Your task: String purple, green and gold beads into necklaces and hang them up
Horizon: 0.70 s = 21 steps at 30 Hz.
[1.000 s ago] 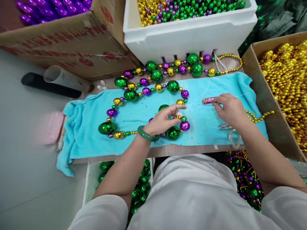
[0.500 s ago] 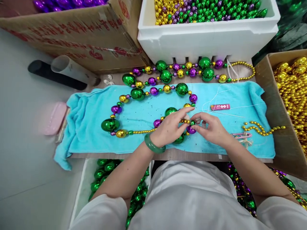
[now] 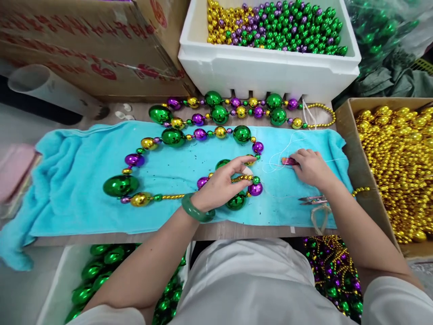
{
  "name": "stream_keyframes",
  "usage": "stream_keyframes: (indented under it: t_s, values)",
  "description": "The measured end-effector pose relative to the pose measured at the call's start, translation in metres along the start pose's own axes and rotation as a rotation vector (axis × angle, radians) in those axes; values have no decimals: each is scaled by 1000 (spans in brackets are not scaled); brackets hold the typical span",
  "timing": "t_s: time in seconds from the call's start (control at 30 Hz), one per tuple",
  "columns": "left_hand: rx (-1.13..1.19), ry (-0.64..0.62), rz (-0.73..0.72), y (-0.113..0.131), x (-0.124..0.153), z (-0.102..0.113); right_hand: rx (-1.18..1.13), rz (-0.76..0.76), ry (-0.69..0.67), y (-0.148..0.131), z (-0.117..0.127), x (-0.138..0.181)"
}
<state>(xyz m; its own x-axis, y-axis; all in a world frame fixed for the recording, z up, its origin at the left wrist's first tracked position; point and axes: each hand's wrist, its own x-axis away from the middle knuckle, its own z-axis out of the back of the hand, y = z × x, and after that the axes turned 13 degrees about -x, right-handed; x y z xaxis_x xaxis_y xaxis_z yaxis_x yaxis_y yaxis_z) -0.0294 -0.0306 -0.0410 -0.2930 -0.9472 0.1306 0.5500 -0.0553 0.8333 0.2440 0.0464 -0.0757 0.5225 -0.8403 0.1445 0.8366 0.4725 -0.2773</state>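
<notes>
A necklace of green, gold and purple beads [image 3: 174, 136] lies in a loop on a turquoise towel [image 3: 67, 180]. My left hand [image 3: 221, 183], with a green bangle at the wrist, pinches the small gold beads of the strand near a purple bead [image 3: 255, 188]. My right hand [image 3: 311, 169] lies further right on the towel, fingers closed over a small pink-red object [image 3: 288, 160] beside loose white thread [image 3: 284, 146]. Small snips [image 3: 311, 199] lie just below my right wrist.
A second bead strand [image 3: 243, 106] lies behind the towel. A white foam box [image 3: 267, 72] of mixed beads stands at the back, cardboard boxes at back left [image 3: 84, 49] and right [image 3: 348, 131] with gold beads. Bins of beads sit below the table edge.
My right hand left the strand by my left hand and moved right to the pink-red object. The left hand kept its pinch on the beads. The camera view shifted.
</notes>
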Motion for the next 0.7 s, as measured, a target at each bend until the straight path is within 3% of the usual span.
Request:
stream_keyframes:
  t_s: [0.23, 0.4, 0.47, 0.57, 0.7]
  values:
    - [244, -100, 81, 4, 1, 5, 61, -128, 21, 3, 18, 9]
    - [366, -139, 129, 3, 1, 6, 118, -312, 73, 10, 45, 25]
    - [392, -142, 135, 3, 1, 5, -55, -339, 113, 8, 52, 30]
    - [411, -157, 118, 1, 1, 2, -556, -235, 193, -10, 49, 34]
    - [377, -168, 67, -1, 3, -2, -1255, -37, 90, -54, 24, 32]
